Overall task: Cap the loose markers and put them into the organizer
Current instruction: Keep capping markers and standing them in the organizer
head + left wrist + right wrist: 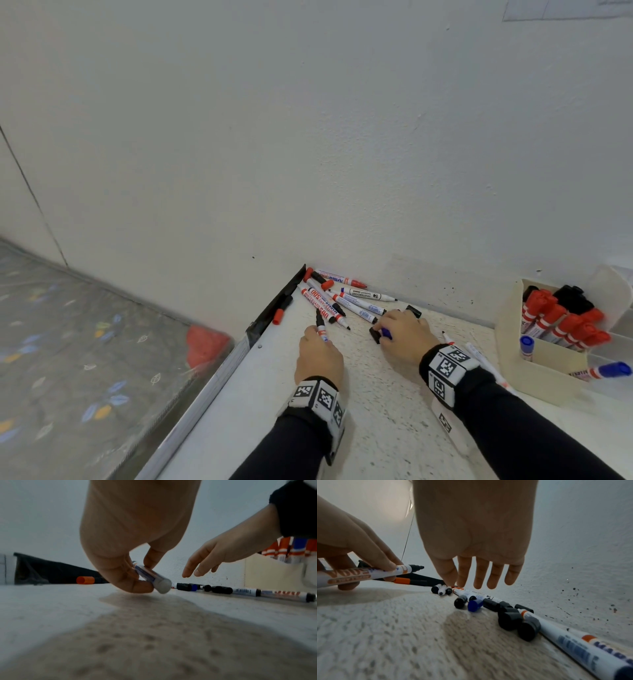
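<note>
My left hand (318, 356) pinches an uncapped black marker (321, 327) between thumb and fingers, its barrel clamped and its tip pointing toward the far wall. In the left wrist view the rear end of this marker (154, 580) sits just above the textured white table (387, 411).

My right hand (406, 334) hangs palm-down with fingers straight and slightly spread, holding nothing. In the right wrist view its fingertips (478, 584) hover over a cluster of loose caps: one blue cap (475, 605) and several black caps (510, 620), all lying on the table near the wall.

A pile of loose markers (337, 298) lies in the far left corner of the table, crossing one another, some uncapped. A loose red cap (278, 317) lies at the table's left edge. More markers (479, 359) lie on the table under my right wrist.

The cream organizer (544, 370) stands at the right against the wall, well apart from both hands. It holds red-capped markers (561, 323) upright in one compartment, with black-capped ones at the far side and a blue-capped marker (526, 346) nearer.
</note>
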Tool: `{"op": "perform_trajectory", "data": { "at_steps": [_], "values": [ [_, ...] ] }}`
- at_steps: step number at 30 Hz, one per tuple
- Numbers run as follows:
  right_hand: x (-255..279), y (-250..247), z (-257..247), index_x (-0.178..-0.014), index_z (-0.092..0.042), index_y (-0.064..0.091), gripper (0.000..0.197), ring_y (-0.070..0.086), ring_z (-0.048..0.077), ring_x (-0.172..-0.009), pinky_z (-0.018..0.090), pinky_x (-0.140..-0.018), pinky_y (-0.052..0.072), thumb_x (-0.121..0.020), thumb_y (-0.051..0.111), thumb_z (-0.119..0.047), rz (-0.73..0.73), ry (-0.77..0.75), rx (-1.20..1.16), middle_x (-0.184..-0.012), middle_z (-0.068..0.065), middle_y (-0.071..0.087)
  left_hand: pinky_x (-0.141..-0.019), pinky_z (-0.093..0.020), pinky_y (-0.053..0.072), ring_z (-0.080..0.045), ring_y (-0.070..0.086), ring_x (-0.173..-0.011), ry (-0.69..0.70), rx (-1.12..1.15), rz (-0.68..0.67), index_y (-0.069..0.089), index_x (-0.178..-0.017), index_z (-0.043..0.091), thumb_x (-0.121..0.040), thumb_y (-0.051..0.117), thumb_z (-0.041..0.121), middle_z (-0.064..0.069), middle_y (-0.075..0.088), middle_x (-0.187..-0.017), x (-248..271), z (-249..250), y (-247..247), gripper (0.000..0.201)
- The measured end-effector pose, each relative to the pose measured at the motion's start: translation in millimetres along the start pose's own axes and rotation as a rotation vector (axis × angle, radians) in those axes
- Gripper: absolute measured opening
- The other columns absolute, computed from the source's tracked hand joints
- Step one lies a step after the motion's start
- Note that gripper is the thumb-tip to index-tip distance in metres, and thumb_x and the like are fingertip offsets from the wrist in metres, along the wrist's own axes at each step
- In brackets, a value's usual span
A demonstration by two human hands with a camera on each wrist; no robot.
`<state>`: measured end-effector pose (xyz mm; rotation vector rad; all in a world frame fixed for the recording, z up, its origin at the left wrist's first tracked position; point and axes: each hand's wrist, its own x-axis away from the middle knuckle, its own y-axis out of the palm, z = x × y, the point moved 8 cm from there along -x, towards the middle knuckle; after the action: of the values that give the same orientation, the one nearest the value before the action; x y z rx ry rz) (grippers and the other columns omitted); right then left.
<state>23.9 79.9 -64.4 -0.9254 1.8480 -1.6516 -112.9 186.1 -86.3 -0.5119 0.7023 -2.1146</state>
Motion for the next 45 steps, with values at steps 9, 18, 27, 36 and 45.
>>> {"op": "perform_trajectory", "data": {
  "at_steps": [9,18,27,36,45],
  "values": [
    [-46.5,7.0,-85.2,-0.139,-0.022,0.038,0.043,0.026,0.025,-0.137,0.044,-0.113,0.024,-0.096,0.036,-0.018,-0.078,-0.207,-0.040,-0.150,-0.005,0.030,-0.086,-0.038,0.050,-0.027,0.058,-0.102,-0.015,-0.148,0.076,0.042,-0.122,0.008,-0.095,0.036,0.017,-0.011,0.055,-0.117,-30.6,-50.2,-62.6,0.028],
    [-81.7,45.6,-159.3,-0.146,-0.025,0.024,0.064,0.021,0.028,-0.139,0.040,-0.113,0.025,-0.090,0.036,0.004,-0.172,-0.276,-0.010,-0.155,-0.005,0.019,-0.086,-0.035,0.049,-0.025,0.058,-0.104,0.012,-0.162,0.120,0.043,-0.123,0.010,-0.095,0.036,0.019,-0.008,0.055,-0.117,-36.4,-61.4,-73.1,0.030],
    [-88.9,26.5,-142.6,-0.135,-0.020,0.039,0.042,0.043,0.025,-0.122,0.035,-0.097,0.043,-0.094,0.039,-0.012,0.005,-0.111,0.019,-0.137,0.007,0.042,-0.085,-0.033,0.050,-0.020,0.057,-0.102,0.064,-0.151,0.109,0.043,-0.124,0.017,-0.094,0.040,0.021,-0.002,0.053,-0.118,-37.8,-57.5,-67.6,0.030],
    [-86.7,27.1,-136.6,-0.133,-0.018,0.040,0.041,0.045,0.021,-0.122,0.033,-0.098,0.043,-0.093,0.042,-0.012,0.019,-0.120,-0.015,-0.139,0.005,0.040,-0.086,-0.027,0.047,-0.014,0.054,-0.103,0.126,-0.122,0.108,0.045,-0.124,0.019,-0.094,0.042,0.020,0.001,0.054,-0.116,-35.5,-50.9,-68.5,0.030],
    [-85.7,31.0,-133.4,-0.132,-0.020,0.045,0.039,0.044,0.022,-0.120,0.035,-0.100,0.042,-0.093,0.045,-0.012,-0.023,-0.104,0.110,-0.134,0.007,0.042,-0.087,-0.025,0.044,-0.014,0.053,-0.107,0.144,-0.108,0.110,0.046,-0.124,0.018,-0.095,0.042,0.019,0.000,0.054,-0.118,-35.9,-50.3,-68.9,0.030]
  ]
}}
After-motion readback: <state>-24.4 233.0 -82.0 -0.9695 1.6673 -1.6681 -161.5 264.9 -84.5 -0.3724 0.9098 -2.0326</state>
